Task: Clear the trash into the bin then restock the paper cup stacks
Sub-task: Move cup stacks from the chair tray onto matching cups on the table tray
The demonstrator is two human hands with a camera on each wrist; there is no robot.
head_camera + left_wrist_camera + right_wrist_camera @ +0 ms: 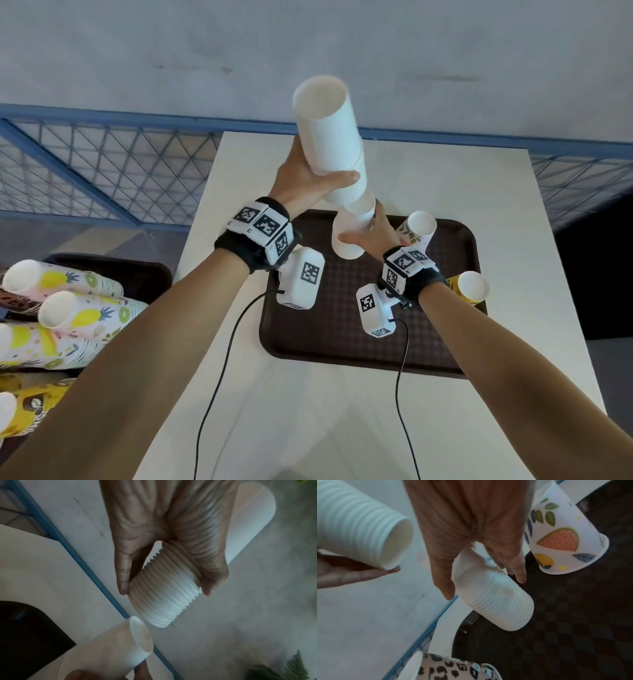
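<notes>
My left hand (308,178) grips a tall stack of plain white paper cups (325,137), tilted, above the far end of the table. The ribbed rims of that stack (164,592) show between its thumb and fingers in the left wrist view. My right hand (373,233) holds a shorter white cup stack (351,236) over the brown tray (342,342). The shorter stack (496,604) lies slanted in the right wrist view. In the head view the two stacks meet end to end. No bin or trash is in sight.
On the tray's right side stand a fruit-print cup stack (418,229) and a yellow one (471,287). Pineapple-print cup stacks (78,308) lie on a second dark tray (137,270) at the left. A leopard-print cup (453,669) is near. A blue mesh fence (102,164) runs behind the white table (308,411).
</notes>
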